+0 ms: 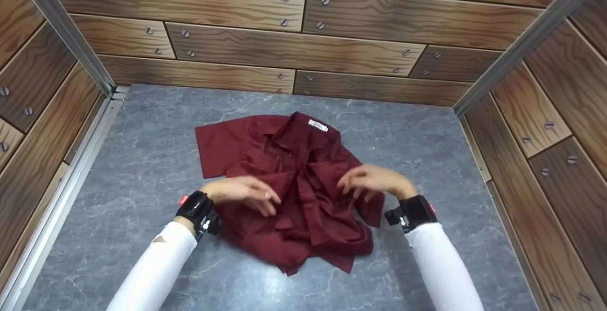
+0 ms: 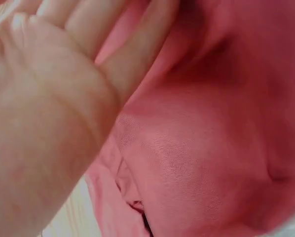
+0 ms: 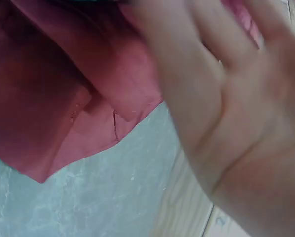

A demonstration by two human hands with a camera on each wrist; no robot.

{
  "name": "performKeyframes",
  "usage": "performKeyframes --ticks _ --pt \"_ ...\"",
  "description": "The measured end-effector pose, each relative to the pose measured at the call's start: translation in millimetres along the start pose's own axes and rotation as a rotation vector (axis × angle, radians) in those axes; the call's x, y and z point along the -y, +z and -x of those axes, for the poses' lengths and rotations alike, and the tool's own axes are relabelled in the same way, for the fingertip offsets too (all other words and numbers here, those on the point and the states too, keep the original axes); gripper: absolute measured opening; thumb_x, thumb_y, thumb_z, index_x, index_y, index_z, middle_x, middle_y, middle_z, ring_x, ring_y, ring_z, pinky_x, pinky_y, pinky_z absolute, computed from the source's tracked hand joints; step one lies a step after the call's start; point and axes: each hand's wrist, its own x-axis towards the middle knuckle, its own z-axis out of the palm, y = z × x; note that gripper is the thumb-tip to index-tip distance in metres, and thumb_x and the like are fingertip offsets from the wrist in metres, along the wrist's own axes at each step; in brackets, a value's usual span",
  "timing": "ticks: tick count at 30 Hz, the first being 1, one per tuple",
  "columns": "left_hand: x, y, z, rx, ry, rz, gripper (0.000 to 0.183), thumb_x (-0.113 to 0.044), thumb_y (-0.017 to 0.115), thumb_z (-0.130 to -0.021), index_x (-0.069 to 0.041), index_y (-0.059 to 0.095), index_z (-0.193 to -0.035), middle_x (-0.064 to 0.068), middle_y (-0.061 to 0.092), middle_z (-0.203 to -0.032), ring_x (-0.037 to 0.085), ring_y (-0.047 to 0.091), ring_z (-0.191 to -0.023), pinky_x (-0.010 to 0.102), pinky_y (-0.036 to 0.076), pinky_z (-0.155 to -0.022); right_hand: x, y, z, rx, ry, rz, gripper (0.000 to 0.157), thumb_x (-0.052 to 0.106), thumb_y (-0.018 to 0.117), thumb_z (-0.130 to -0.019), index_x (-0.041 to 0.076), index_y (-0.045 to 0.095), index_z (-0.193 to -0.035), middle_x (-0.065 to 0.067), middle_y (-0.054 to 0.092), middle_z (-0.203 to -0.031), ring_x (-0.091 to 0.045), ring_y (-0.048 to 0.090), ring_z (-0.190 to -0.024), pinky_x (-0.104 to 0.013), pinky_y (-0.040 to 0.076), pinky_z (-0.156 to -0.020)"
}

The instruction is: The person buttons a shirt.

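A dark red short-sleeved shirt (image 1: 270,244) lies rumpled on the grey marbled surface, its collar and white label (image 1: 317,125) toward the back wall. One sleeve spreads out to the left; the other is partly behind my right hand. My left hand (image 1: 246,195) is over the left side of the shirt front, fingers loosely bent with nothing between them. Over the right side hovers my right hand (image 1: 372,179), fingers relaxed and slightly blurred. Both wrist views show a bare palm beside the red cloth (image 2: 187,163), whose hem (image 3: 83,160) appears in the right one.
Wood-patterned panels (image 1: 237,45) wall in the grey surface (image 1: 427,159) at the back and both sides. Metal corner posts (image 1: 517,45) rise at the back left and back right. Each wrist carries a black strapped camera (image 1: 195,206).
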Motion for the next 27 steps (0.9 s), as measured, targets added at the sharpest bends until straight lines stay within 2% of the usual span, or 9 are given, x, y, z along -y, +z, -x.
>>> performKeyframes --ticks 2,4,6,9,11,15,18,23,27 --pt "0.0 -5.9 -3.4 -0.179 0.061 -0.079 0.032 -0.016 0.050 -0.108 0.004 0.067 -0.128 0.021 0.075 -0.111 0.035 0.072 -0.104 0.047 0.054 -0.095 -7 -3.1 -7 -0.230 -0.005 0.019 0.029 0.018 0.055 -0.103 0.001 0.073 -0.117 -0.017 0.074 -0.101 -0.025 0.068 -0.081 -0.034 0.055 -0.065" --pt "0.2 -13.8 -7.5 -0.445 0.089 -0.224 0.026 -0.013 0.054 -0.106 0.001 0.071 -0.119 0.015 0.076 -0.104 0.031 0.073 -0.097 0.045 0.055 -0.089 -15 -5.6 -15 -0.467 0.020 0.110 0.027 0.016 0.054 -0.102 -0.002 0.073 -0.111 -0.017 0.073 -0.095 -0.025 0.066 -0.079 -0.036 0.052 -0.068" --pt "1.7 -23.5 -11.6 -0.705 0.079 -0.361 0.022 -0.010 0.056 -0.103 -0.001 0.073 -0.114 0.012 0.074 -0.104 0.029 0.069 -0.098 0.045 0.053 -0.091 -23 -6.9 -23 -0.629 0.082 0.211 0.026 0.016 0.055 -0.102 -0.003 0.072 -0.110 -0.018 0.073 -0.097 -0.030 0.067 -0.085 -0.042 0.052 -0.077" --pt "7.4 -38.1 -15.8 -0.992 0.004 -0.527 0.021 -0.008 0.058 -0.100 -0.002 0.075 -0.110 0.016 0.068 -0.115 0.034 0.062 -0.111 0.051 0.047 -0.098 -31 -5.9 -33 -0.709 0.199 0.376 0.029 0.020 0.057 -0.102 -0.001 0.071 -0.116 -0.021 0.072 -0.111 -0.039 0.067 -0.103 -0.052 0.050 -0.091" --pt "12.2 -46.1 -17.0 -1.088 -0.061 -0.601 0.021 -0.008 0.057 -0.100 -0.003 0.075 -0.108 0.020 0.062 -0.128 0.039 0.055 -0.123 0.058 0.041 -0.102 -33 -3.6 -38 -0.694 0.271 0.430 0.033 0.026 0.058 -0.102 -0.001 0.069 -0.120 -0.023 0.070 -0.118 -0.043 0.066 -0.110 -0.058 0.049 -0.093" --pt "22.8 -57.0 -16.8 -1.113 -0.221 -0.668 0.022 -0.010 0.054 -0.101 -0.005 0.071 -0.113 0.025 0.041 -0.155 0.048 0.029 -0.148 0.072 0.026 -0.110 -33 0.9 -47 -0.666 0.387 0.495 0.043 0.038 0.062 -0.101 -0.001 0.064 -0.121 -0.025 0.066 -0.122 -0.049 0.063 -0.112 -0.063 0.050 -0.090" --pt "31.7 -62.8 -15.4 -1.069 -0.334 -0.654 0.034 -0.012 0.054 -0.102 -0.008 0.060 -0.135 0.027 0.024 -0.165 0.053 0.009 -0.153 0.077 0.013 -0.113 -31 2.1 -52 -0.641 0.450 0.513 0.046 0.042 0.066 -0.100 -0.001 0.063 -0.116 -0.028 0.064 -0.123 -0.053 0.063 -0.112 -0.065 0.050 -0.089" --pt "43.3 -66.1 -9.4 -0.979 -0.460 -0.608 0.073 -0.019 0.060 -0.102 -0.024 0.022 -0.164 0.030 0.016 -0.167 0.053 0.008 -0.153 0.078 0.009 -0.113 -29 0.0 -55 -0.584 0.498 0.493 0.033 0.037 0.068 -0.099 0.005 0.069 -0.103 -0.025 0.069 -0.120 -0.049 0.065 -0.111 -0.063 0.051 -0.088" --pt "45.5 -63.7 -4.9 -0.894 -0.522 -0.706 0.067 -0.034 0.055 -0.106 -0.024 0.026 -0.165 0.029 0.013 -0.168 0.052 0.008 -0.154 0.079 0.010 -0.112 -28 -5.6 -51 -0.653 0.427 0.478 0.020 0.027 0.066 -0.099 0.009 0.074 -0.100 -0.020 0.072 -0.109 -0.043 0.068 -0.102 -0.059 0.053 -0.083"
